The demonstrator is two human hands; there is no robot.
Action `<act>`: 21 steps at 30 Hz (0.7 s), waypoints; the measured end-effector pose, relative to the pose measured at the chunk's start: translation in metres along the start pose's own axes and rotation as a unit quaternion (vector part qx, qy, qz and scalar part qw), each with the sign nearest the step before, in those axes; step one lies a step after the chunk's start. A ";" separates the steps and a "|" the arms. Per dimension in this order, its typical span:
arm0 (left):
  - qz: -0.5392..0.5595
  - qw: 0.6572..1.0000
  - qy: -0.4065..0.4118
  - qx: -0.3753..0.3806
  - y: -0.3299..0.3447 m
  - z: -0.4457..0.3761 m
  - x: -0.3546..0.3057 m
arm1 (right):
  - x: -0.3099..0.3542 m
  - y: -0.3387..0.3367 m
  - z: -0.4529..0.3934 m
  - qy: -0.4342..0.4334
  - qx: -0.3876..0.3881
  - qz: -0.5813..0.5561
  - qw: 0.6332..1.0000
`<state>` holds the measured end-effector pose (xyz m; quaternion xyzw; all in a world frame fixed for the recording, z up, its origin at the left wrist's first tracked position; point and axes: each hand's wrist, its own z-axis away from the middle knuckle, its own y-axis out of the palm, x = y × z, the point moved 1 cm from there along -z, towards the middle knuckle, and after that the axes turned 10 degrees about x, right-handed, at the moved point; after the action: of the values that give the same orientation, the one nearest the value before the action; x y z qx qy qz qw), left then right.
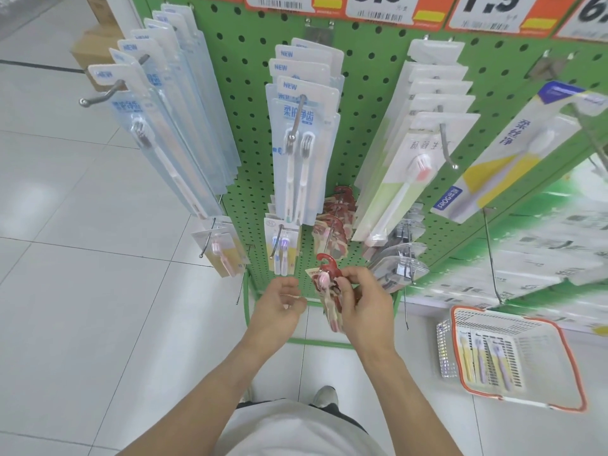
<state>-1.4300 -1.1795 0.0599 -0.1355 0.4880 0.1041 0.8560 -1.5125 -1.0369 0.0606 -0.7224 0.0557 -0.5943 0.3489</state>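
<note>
I stand before a green pegboard rack (368, 80) hung with toothbrush packs. My right hand (365, 301) grips a red-and-pink toothbrush pack (325, 284) with a red hanger hook on top, held low in front of the rack. More packs of the same red kind (335, 222) hang on a hook just above it. My left hand (279, 304) hovers just left of the held pack, fingers loosely curled and holding nothing.
Metal hooks stick out toward me, carrying blue-white packs (302, 153) in the middle, pale packs (171, 126) on the left and green-white packs (404, 179) on the right. A white basket with an orange rim (559, 330) lies on the tiled floor at the right, holding toothbrush packs. Cardboard boxes (95, 44) stand at the far left.
</note>
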 end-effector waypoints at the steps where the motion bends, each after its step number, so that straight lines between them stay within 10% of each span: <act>1: -0.007 1.000 0.006 0.007 0.000 0.001 -0.002 | 0.001 -0.001 0.003 0.001 0.000 -0.003 1.000; 21: 0.103 0.984 0.082 0.120 -0.021 0.023 0.000 | 0.032 -0.010 0.031 0.041 0.022 -0.164 0.985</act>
<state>-1.4045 -1.1920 0.0739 0.0113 0.5767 0.1206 0.8079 -1.4790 -1.0317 0.0909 -0.6890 -0.0620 -0.6736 0.2600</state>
